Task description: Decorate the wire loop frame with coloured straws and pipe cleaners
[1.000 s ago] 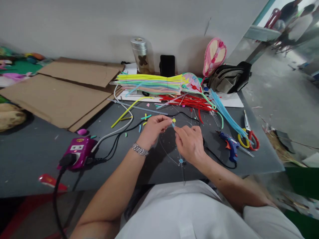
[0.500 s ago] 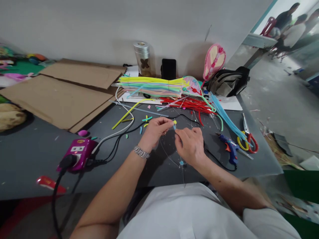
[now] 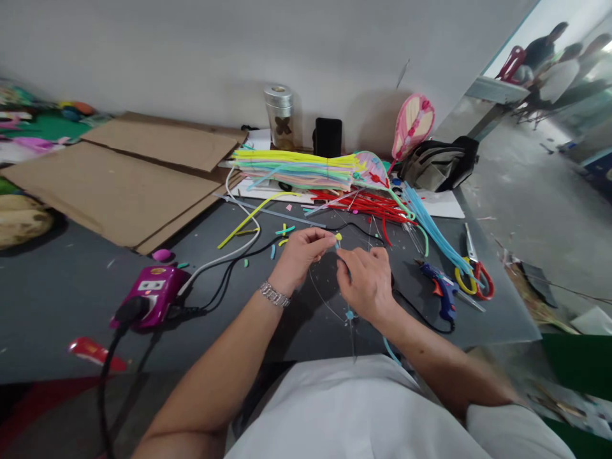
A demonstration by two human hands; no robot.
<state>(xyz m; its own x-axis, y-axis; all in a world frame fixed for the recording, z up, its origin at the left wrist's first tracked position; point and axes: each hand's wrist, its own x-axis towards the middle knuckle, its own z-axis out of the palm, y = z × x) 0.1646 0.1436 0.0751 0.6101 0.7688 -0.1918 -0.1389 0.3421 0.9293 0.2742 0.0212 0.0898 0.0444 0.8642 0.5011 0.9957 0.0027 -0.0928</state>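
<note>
My left hand (image 3: pixel 300 252), with a metal watch on its wrist, pinches a small yellow piece (image 3: pixel 338 237) at its fingertips. My right hand (image 3: pixel 366 280) is closed in a pinch just right of it, on a short blue bit and a thin clear wire frame (image 3: pixel 329 305) that curves down toward my lap. A small blue bead (image 3: pixel 349 315) sits on the wire below my right hand. Both hands hover over the dark grey table (image 3: pixel 71 280).
Stacked coloured pipe cleaners (image 3: pixel 296 167), red ones (image 3: pixel 368 203) and blue ones (image 3: pixel 430 220) lie behind the hands. A blue glue gun (image 3: pixel 442 290) and scissors (image 3: pixel 473 271) lie right. A purple power strip (image 3: pixel 153 288) with cables sits left, cardboard sheets (image 3: pixel 119 178) beyond. People stand far right.
The hands stay together at the same spot, with fingers shifting slightly on the small pieces. The view has drifted a little.
</note>
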